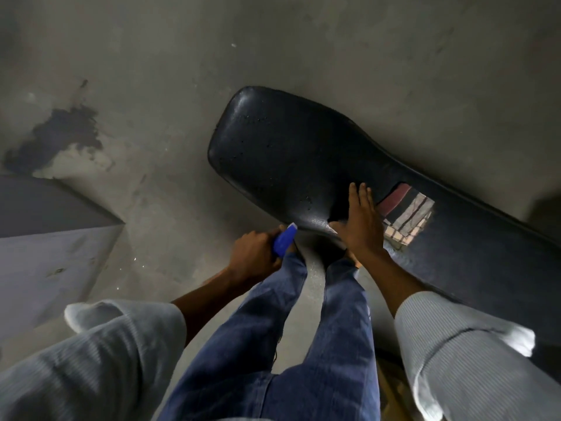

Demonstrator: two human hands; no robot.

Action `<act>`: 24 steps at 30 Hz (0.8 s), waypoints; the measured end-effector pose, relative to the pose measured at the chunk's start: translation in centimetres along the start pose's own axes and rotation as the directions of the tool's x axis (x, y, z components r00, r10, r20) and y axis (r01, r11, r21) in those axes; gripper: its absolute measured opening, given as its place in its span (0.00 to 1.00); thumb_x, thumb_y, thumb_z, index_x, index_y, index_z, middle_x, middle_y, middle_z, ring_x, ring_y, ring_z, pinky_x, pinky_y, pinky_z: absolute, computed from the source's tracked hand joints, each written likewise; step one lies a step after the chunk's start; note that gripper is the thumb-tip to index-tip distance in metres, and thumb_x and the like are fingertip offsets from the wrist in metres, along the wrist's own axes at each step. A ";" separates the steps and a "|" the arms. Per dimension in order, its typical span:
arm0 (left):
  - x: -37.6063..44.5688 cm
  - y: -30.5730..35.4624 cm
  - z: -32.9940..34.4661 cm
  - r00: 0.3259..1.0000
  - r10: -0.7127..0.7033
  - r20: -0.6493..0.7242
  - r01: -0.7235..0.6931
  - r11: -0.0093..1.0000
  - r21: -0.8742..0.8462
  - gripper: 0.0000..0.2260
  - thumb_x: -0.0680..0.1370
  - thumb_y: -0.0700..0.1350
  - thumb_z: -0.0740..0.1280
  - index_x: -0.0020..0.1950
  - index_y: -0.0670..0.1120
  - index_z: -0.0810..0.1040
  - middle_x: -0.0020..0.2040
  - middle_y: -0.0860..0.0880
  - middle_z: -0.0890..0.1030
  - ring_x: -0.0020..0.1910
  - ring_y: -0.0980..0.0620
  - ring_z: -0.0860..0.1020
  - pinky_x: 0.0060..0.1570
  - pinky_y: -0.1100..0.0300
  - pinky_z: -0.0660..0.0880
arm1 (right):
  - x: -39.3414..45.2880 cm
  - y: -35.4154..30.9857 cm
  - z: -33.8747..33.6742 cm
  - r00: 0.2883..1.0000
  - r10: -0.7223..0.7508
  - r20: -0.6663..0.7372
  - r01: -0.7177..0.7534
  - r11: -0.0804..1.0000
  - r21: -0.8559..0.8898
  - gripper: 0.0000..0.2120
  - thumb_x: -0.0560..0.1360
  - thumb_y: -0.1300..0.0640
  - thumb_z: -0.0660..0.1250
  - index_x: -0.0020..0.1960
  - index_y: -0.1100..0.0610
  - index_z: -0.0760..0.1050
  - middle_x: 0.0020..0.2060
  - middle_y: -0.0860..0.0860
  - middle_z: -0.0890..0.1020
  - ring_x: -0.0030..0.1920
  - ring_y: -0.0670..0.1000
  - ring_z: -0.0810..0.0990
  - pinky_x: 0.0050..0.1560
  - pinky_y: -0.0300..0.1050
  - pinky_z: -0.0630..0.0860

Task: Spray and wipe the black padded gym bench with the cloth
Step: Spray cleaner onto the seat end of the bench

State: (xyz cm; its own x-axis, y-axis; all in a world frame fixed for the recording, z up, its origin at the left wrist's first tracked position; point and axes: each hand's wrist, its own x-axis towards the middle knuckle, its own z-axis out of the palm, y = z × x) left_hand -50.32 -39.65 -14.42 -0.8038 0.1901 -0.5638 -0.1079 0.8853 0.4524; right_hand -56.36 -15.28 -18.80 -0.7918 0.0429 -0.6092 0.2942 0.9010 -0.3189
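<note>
Black padded bench (288, 153) runs diagonally from upper centre to lower right over a stained concrete floor (151, 71), droplets beading on its wide near end; a grey block (45, 238) sits at left. Striped cloth (406, 217) lies flat on the bench pad just right of the right hand (359, 226), whose fingers are straight and pressed flat on the pad. Left hand (253, 256) hangs beside the bench edge, fingers curled round a blue spray bottle (283, 241).

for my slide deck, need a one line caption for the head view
Left hand grips a blue spray bottle while right hand rests flat on the black bench beside a striped cloth.
</note>
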 end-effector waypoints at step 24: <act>5.0 25.1 -2.9 0.921 0.384 -0.064 -0.379 0.846 -0.375 0.31 0.72 0.63 0.77 0.70 0.53 0.72 0.57 0.54 0.82 0.55 0.55 0.83 0.56 0.54 0.81 | -11.4 10.1 -9.4 0.930 0.332 -0.155 -0.165 0.757 0.632 0.11 0.77 0.62 0.76 0.60 0.57 0.87 0.55 0.56 0.89 0.57 0.56 0.86 0.55 0.41 0.74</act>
State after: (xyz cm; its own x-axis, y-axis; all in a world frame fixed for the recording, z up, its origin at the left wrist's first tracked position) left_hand -58.74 -17.68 -3.85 -0.8194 0.4877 -0.3012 -0.0063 0.5177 0.8555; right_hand -49.34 -2.60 -8.25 -0.7217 0.4062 -0.5605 0.6920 0.4020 -0.5996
